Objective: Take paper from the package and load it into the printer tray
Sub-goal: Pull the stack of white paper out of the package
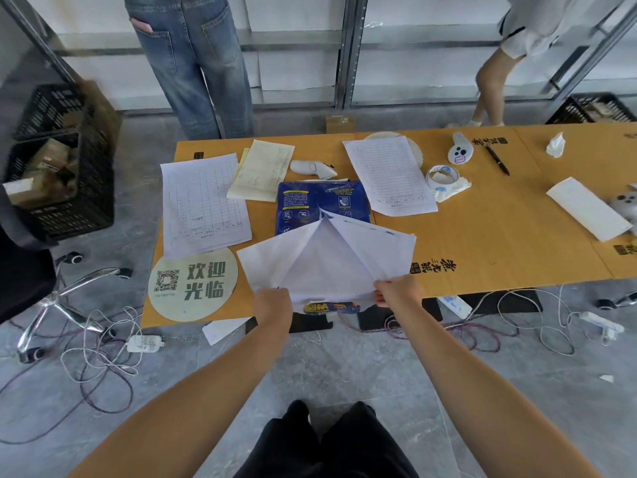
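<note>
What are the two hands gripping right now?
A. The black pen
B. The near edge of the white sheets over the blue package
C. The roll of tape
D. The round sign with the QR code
B: the left hand and right hand each pinch a near corner of the white sheets, which fan open above the blue package; the other items lie untouched on the table.

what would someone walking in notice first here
Both hands, left hand and right hand, pinch the near corners of white sheets fanned over the blue paper package at the near middle of the cardboard-covered table. To their left lies a round sign with a QR code; loose cables tangle on the floor below.
</note>
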`<state>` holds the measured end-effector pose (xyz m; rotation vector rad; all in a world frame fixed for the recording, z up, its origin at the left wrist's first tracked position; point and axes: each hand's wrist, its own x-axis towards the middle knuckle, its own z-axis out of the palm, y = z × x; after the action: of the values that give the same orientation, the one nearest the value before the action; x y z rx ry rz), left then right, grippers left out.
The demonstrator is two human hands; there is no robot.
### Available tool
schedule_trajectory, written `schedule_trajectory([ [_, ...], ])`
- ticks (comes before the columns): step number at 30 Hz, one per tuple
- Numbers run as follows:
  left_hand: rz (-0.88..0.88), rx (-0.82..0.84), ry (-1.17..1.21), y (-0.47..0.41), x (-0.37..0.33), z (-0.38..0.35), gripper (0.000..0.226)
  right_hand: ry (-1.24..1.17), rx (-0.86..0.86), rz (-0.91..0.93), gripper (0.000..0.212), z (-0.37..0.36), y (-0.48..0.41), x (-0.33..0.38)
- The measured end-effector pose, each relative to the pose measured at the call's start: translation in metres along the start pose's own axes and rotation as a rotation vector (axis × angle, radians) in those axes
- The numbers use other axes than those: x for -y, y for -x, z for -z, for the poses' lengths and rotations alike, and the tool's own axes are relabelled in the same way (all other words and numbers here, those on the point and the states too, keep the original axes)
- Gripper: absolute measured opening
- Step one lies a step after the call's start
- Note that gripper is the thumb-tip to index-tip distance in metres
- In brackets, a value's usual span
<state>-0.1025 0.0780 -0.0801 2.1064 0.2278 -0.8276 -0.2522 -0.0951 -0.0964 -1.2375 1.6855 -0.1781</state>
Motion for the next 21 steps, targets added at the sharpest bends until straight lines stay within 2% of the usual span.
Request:
schedule_trajectory([
  [3, -0.007, 0.011, -0.007, -0.015, 0.001, 0.0, 0.035, 0.031, -0.013, 0.043, 0.02, 0.0, 0.002, 0.002],
  [6, 0.024, 0.016, 0.051, -0.021, -0.002, 0.003, 0.026, 0.077, -0.019, 0.093, 0.019, 0.001, 0.003, 0.004],
  [8, 0.032, 0.015, 0.058, -0.022, -0.005, 0.006, 0.026, 0.156, -0.034, 0.145, 0.019, 0.001, 0.005, 0.006],
  [11, 0.001, 0.005, 0.004, -0.014, -0.012, 0.01, 0.013, 0.358, -0.048, 0.269, 0.019, 0.0, 0.007, 0.008],
  [15, -0.053, 0.016, -0.108, -0.013, -0.011, 0.011, 0.023, 0.507, -0.038, 0.353, 0.018, -0.001, 0.009, 0.011],
  [18, -0.065, 0.01, -0.149, -0.016, -0.011, 0.01, 0.025, 0.46, -0.035, 0.322, 0.019, -0.002, 0.009, 0.011],
  [21, -0.037, 0.006, -0.112, -0.019, -0.012, 0.009, 0.026, 0.311, -0.017, 0.258, 0.019, -0.001, 0.009, 0.01],
])
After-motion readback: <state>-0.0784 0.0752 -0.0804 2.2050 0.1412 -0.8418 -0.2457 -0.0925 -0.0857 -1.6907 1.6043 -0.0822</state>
